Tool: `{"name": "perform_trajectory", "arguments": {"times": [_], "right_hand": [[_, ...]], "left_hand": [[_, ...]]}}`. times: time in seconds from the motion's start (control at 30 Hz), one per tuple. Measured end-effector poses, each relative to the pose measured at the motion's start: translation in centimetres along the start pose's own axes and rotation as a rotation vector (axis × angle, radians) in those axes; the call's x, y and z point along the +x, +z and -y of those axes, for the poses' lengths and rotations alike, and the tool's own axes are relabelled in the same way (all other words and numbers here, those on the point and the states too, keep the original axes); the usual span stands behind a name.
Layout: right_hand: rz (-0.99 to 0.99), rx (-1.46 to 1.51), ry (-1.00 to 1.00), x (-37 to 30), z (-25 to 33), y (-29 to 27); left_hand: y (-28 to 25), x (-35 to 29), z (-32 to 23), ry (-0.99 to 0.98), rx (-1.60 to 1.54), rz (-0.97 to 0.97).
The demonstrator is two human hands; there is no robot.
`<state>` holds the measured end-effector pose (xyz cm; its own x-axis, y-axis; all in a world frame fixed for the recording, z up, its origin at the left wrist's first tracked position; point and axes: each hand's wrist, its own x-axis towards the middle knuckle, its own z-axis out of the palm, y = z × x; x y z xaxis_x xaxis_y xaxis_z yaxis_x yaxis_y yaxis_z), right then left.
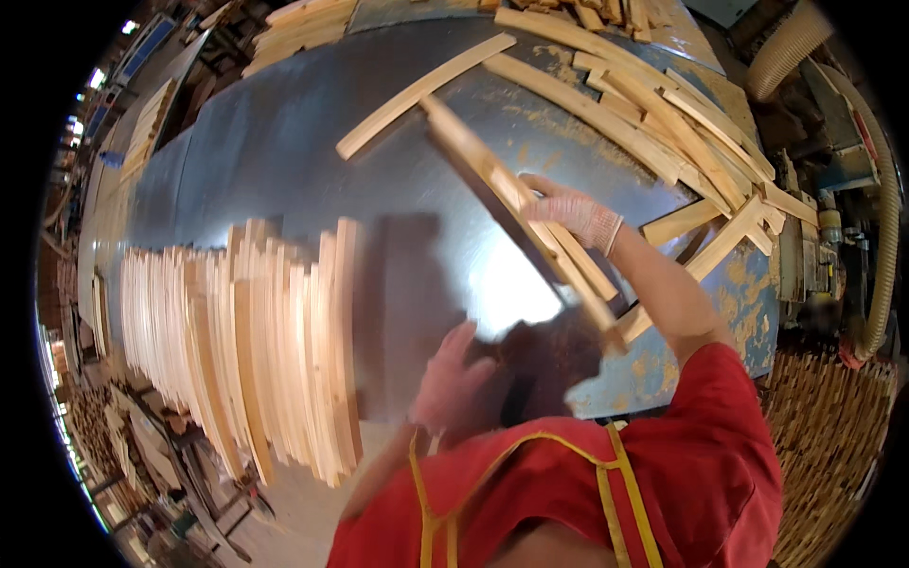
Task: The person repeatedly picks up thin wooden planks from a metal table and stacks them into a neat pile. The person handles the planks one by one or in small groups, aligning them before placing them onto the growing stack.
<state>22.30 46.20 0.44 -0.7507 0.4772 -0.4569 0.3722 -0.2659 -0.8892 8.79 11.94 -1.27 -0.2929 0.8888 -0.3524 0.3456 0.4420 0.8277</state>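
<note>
My right hand (575, 216), in a pale knitted glove, grips a long wooden strip (483, 163) near its middle. The strip slants above the metal tabletop, and a second piece of wood lies close along it under my hand; whether I hold that one too I cannot tell. My left hand (453, 381), slightly blurred, hovers at the near side of the table with its fingers apart and nothing in them. To its left, a row of wooden strips (303, 350) stands closely packed side by side. Beyond the held strip, a single slightly curved strip (426, 95) lies on the table.
Loose strips are heaped (653, 123) on the right part of the dark metal table (284, 123), with sawdust around them. More boards (298, 38) lie at the far edge. A ribbed hose (890, 208) and machinery stand on the right, above stacked wood (824, 445).
</note>
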Motion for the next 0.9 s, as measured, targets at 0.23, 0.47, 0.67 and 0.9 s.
{"name": "perform_trajectory", "arguments": {"times": [0.23, 0.47, 0.67, 0.9], "right_hand": [[0.117, 0.977, 0.056, 0.0, -4.8, 13.2], [-0.121, 0.794, 0.151, -5.0, -10.5, 23.4], [0.023, -0.171, 0.101, -7.0, -14.4, 37.7], [0.177, -0.506, -0.106, -4.7, -7.4, 34.2]], "left_hand": [[-4.8, -2.3, 1.0, -0.401, -1.223, 0.332], [-9.1, -12.9, 8.9, -0.366, -0.044, -0.173], [-10.1, -18.5, 12.7, -0.201, 0.36, -0.426], [-10.8, -15.8, 7.4, 0.12, 0.518, -0.502]]}}
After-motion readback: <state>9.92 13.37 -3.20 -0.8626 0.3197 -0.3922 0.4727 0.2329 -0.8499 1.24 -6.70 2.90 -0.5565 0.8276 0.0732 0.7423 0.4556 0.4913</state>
